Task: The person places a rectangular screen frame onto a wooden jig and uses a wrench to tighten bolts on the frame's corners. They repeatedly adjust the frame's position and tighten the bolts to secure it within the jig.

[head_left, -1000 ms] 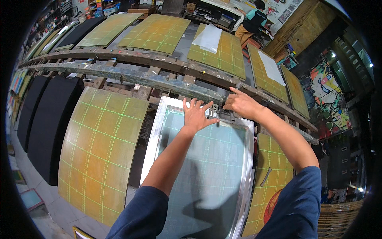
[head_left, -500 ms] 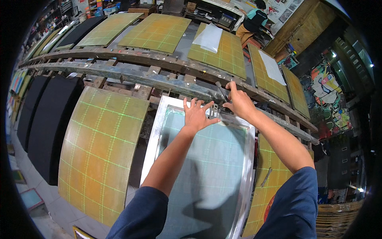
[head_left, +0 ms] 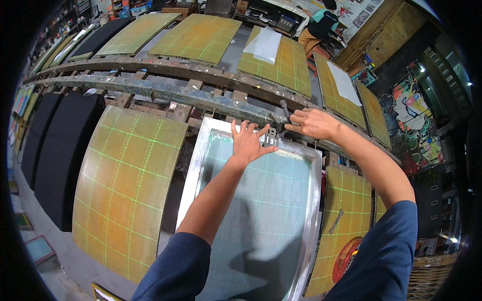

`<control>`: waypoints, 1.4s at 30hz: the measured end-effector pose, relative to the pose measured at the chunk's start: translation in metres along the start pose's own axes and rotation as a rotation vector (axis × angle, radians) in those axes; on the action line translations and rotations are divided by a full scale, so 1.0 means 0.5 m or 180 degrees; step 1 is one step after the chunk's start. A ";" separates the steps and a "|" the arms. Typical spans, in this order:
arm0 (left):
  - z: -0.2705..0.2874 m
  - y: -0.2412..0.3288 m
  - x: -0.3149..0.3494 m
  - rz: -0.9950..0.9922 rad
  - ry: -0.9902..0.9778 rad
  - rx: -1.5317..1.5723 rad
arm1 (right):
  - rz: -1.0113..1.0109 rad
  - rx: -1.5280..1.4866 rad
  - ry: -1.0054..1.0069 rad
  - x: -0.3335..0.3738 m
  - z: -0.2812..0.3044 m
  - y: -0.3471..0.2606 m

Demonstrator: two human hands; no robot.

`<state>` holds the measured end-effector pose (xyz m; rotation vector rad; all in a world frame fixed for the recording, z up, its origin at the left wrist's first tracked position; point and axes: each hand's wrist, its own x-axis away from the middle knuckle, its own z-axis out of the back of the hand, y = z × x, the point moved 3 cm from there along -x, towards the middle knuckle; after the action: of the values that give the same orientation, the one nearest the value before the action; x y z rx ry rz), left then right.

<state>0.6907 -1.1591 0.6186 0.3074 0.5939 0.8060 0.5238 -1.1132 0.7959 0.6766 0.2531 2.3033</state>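
Note:
A screen-printing frame [head_left: 315,200] with a silver rim and pale blue mesh lies before me. My left hand [head_left: 247,143] rests on its far edge, fingers spread, beside a slotted metal bracket [head_left: 271,138]. Just right of the bracket, my right hand [head_left: 314,123] has its fingers curled at a dark grey wrench-like tool [head_left: 284,109]. The tool stands tilted by the rail, and its lower end is partly hidden. A small wrench [head_left: 336,221] lies on the yellowish board [head_left: 346,193] to the right.
Long paint-stained rails [head_left: 165,94] run across beyond the frame. Another gridded board [head_left: 125,185] and black-covered boards [head_left: 68,155] stand left. More boards [head_left: 196,37] line the far side, some bearing white sheets [head_left: 264,45]. A round red container [head_left: 346,258] sits right. A person [head_left: 321,27] works far back.
My right hand has turned lower and slightly rightward, with its forearm swung outward. The grey tool now leans more upright. My left hand stays on the frame's edge.

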 end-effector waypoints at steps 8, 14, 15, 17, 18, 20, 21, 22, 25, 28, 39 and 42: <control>-0.002 -0.003 0.006 -0.0068 0.0132 0.0004 | 0.0723 0.1224 0.0841 -0.036 0.014 -0.009; 0.005 -0.007 0.005 -0.0002 0.0015 -0.0040 | -0.1282 -0.0718 -0.0319 -0.055 0.000 -0.015; 0.003 -0.007 0.006 -0.0001 0.0019 -0.0066 | -0.1736 -0.0958 -0.0238 -0.060 -0.012 -0.031; -0.001 0.002 0.004 -0.0018 -0.0009 -0.0042 | -0.2659 -0.1521 -0.0117 -0.078 -0.072 -0.031; -0.001 0.005 0.001 -0.0013 -0.0038 -0.0015 | -0.2621 -0.1680 -0.0238 -0.080 -0.081 -0.025; -0.002 0.006 0.000 -0.0007 -0.0040 -0.0025 | -0.2543 -0.2036 -0.0456 -0.084 -0.085 -0.020; -0.002 0.003 0.001 -0.0005 -0.0013 -0.0063 | -0.2924 -0.2687 -0.0602 -0.087 -0.083 -0.013; -0.003 -0.001 0.002 -0.0003 0.0014 -0.0100 | -0.2892 -0.2650 -0.0783 -0.085 -0.076 -0.012; 0.009 -0.014 0.004 0.0093 -0.0098 -0.0085 | -0.2428 -0.1730 -0.0615 -0.082 -0.001 -0.002; 0.005 0.010 0.000 -0.0031 -0.0007 -0.0029 | -0.1532 -0.0968 0.0404 -0.023 -0.003 0.000; 0.009 0.001 0.003 0.0040 -0.0066 -0.0041 | -0.0308 0.0878 0.0286 -0.082 0.011 -0.048; 0.007 0.004 0.001 0.0050 -0.0106 -0.0081 | -0.0482 0.0599 -0.0034 -0.106 -0.001 -0.040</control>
<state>0.6919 -1.1574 0.6219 0.3020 0.5502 0.8214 0.5674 -1.1351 0.7669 0.7368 0.5040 2.1478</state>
